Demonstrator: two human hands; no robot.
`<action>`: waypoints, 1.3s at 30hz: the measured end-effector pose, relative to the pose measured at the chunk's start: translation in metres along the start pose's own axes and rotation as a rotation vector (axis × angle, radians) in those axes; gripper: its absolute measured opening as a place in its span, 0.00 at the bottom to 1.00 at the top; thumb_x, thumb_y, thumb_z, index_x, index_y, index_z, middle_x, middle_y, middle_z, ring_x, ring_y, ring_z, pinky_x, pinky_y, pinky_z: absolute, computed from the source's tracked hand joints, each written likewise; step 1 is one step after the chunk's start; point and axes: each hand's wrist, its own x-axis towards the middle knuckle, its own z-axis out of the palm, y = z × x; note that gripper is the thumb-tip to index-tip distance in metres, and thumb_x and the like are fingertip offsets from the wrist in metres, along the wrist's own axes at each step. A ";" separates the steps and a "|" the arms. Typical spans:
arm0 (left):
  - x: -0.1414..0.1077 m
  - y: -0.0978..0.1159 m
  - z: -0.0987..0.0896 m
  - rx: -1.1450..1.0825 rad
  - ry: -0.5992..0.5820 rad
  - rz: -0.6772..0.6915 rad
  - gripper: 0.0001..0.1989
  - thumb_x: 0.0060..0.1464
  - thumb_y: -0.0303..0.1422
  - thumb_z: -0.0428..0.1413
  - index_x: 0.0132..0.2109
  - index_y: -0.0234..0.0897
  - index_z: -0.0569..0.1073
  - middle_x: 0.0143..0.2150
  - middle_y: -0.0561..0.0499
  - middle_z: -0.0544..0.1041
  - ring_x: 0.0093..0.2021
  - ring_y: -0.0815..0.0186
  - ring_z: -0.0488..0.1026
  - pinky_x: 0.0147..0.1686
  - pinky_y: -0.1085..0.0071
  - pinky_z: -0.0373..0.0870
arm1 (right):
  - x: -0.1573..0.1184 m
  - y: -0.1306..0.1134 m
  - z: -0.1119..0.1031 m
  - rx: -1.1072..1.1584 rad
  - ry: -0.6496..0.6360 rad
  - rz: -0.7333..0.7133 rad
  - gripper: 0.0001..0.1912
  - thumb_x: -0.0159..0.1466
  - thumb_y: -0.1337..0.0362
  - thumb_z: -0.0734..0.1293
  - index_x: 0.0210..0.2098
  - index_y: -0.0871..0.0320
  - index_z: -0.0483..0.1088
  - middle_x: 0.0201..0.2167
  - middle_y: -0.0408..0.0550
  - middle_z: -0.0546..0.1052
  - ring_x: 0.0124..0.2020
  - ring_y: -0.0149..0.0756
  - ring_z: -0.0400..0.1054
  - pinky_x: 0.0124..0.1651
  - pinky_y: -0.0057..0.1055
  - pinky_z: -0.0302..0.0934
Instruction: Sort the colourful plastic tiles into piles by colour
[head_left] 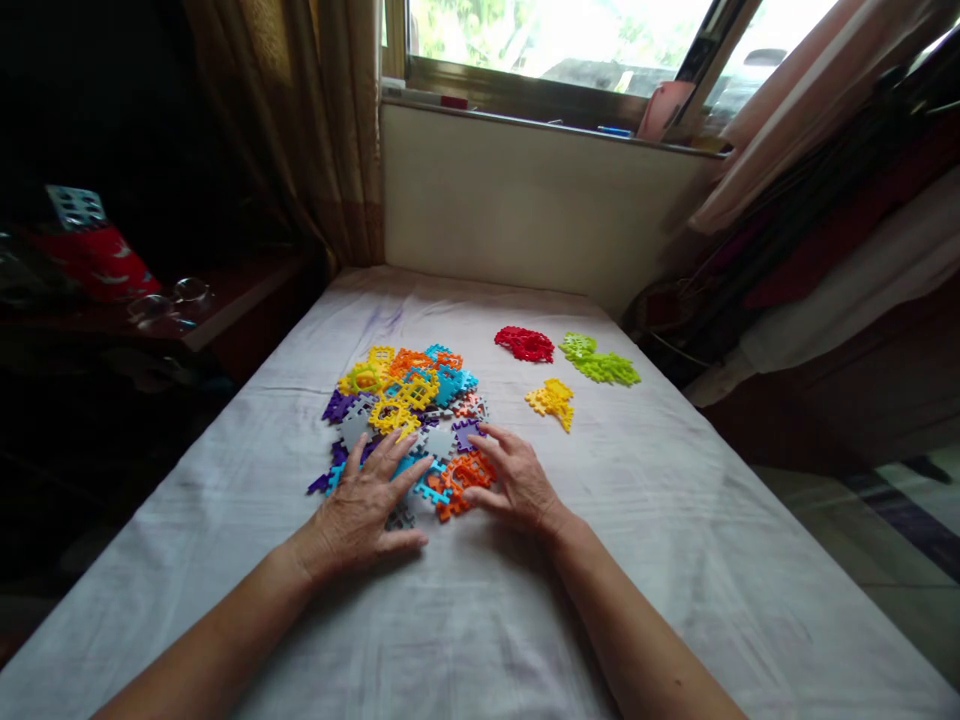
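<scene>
As daylight falls from the window [555,40], I see a mixed heap of plastic pieces [416,388] on the white sheet [637,580]. The left hand [364,505] is splayed over its near edge, grasping nothing. The right hand [521,482] is loose too, thumb and fingers apart, over orange pieces [455,485]. Red pieces [525,344], yellow pieces [556,402] and green pieces [606,367] lie farther right.

You've got one left hand [366,500] and one right hand [521,480] out there, two in play! Now one big mixed pile [420,390], its pieces [441,443] overlapping too much for you to count. Then one red heap [526,345], one green heap [609,369], one yellow heap [556,400]: that's three for you! And you've also one pair of glasses [191,291].
</scene>
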 end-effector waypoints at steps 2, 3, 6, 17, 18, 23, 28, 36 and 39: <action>0.008 -0.005 0.003 0.034 0.050 -0.037 0.35 0.54 0.54 0.56 0.65 0.48 0.65 0.70 0.43 0.60 0.69 0.46 0.55 0.68 0.40 0.40 | 0.005 -0.013 0.008 -0.057 -0.097 -0.092 0.41 0.55 0.38 0.71 0.60 0.54 0.68 0.64 0.61 0.65 0.63 0.54 0.60 0.62 0.51 0.57; 0.014 -0.008 0.004 0.038 0.074 -0.043 0.32 0.55 0.52 0.55 0.63 0.46 0.68 0.69 0.43 0.63 0.69 0.46 0.57 0.68 0.41 0.42 | 0.009 -0.016 0.012 -0.084 -0.118 -0.096 0.41 0.54 0.38 0.71 0.60 0.55 0.68 0.64 0.62 0.65 0.63 0.55 0.60 0.62 0.52 0.56; 0.033 -0.014 0.004 0.011 0.113 -0.042 0.25 0.58 0.49 0.54 0.59 0.44 0.73 0.65 0.44 0.68 0.67 0.49 0.60 0.68 0.43 0.46 | 0.025 -0.014 0.020 -0.123 -0.105 -0.026 0.36 0.58 0.41 0.70 0.58 0.55 0.70 0.61 0.62 0.69 0.61 0.53 0.63 0.60 0.50 0.58; 0.067 -0.072 -0.024 0.062 0.226 -0.411 0.20 0.59 0.44 0.53 0.55 0.44 0.75 0.63 0.45 0.71 0.67 0.51 0.61 0.67 0.45 0.47 | 0.053 0.020 0.024 0.195 0.354 0.292 0.16 0.67 0.56 0.60 0.42 0.54 0.77 0.43 0.51 0.81 0.46 0.40 0.75 0.53 0.38 0.66; 0.070 -0.081 -0.023 0.090 0.176 -0.446 0.19 0.57 0.44 0.55 0.53 0.45 0.76 0.64 0.46 0.70 0.68 0.49 0.59 0.66 0.42 0.46 | 0.055 0.023 0.024 0.213 0.403 0.335 0.16 0.66 0.56 0.60 0.41 0.55 0.77 0.41 0.51 0.82 0.44 0.40 0.75 0.51 0.37 0.67; 0.076 -0.102 -0.014 0.052 0.081 -0.507 0.15 0.55 0.44 0.57 0.48 0.47 0.78 0.61 0.48 0.73 0.66 0.50 0.63 0.64 0.40 0.48 | 0.056 0.031 0.026 0.285 0.506 0.434 0.15 0.64 0.56 0.61 0.36 0.56 0.78 0.35 0.49 0.82 0.38 0.38 0.76 0.44 0.34 0.70; 0.076 -0.097 -0.024 -0.020 0.267 -0.452 0.15 0.60 0.42 0.51 0.42 0.42 0.79 0.50 0.46 0.81 0.54 0.56 0.74 0.59 0.53 0.63 | 0.055 0.023 0.024 0.299 0.504 0.380 0.13 0.64 0.59 0.62 0.35 0.55 0.77 0.33 0.49 0.81 0.36 0.37 0.76 0.42 0.33 0.70; 0.097 -0.034 -0.028 -0.334 0.387 -0.229 0.18 0.62 0.47 0.50 0.43 0.41 0.79 0.41 0.49 0.83 0.40 0.64 0.79 0.43 0.71 0.73 | 0.060 -0.003 0.016 0.506 0.426 0.285 0.16 0.62 0.57 0.68 0.48 0.54 0.75 0.34 0.45 0.81 0.30 0.32 0.72 0.35 0.29 0.69; 0.102 -0.015 -0.018 -0.410 0.372 -0.205 0.18 0.61 0.47 0.51 0.42 0.41 0.79 0.38 0.50 0.83 0.37 0.64 0.79 0.40 0.71 0.74 | 0.062 -0.011 0.017 0.589 0.389 0.279 0.10 0.62 0.57 0.68 0.36 0.55 0.77 0.31 0.45 0.80 0.27 0.31 0.70 0.32 0.27 0.66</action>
